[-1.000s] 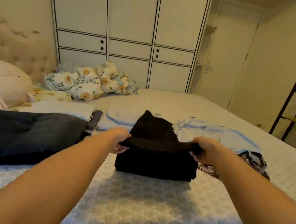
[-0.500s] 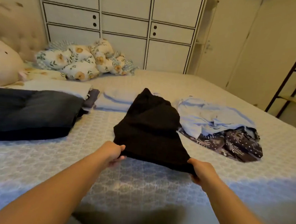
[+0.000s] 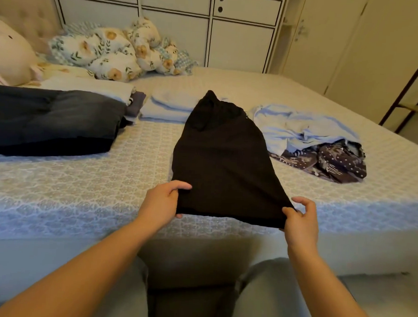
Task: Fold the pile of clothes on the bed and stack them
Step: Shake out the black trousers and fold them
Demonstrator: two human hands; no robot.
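With my left hand [image 3: 162, 200] and right hand [image 3: 299, 219] each pinching a near corner of the black knit garment [image 3: 223, 164] stretched across the patterned bed [image 3: 79, 182], folded dark jeans [image 3: 51, 121] look done, while the crumpled pale-blue shirt [image 3: 300, 129] and navy dotted cloth [image 3: 335, 161] remain.

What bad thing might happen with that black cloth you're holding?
The black garment is only pinched at its near corners by the left hand and right hand, so a corner might slip. Its far end lies beside the unfolded blue shirt, so pulling may drag that along.
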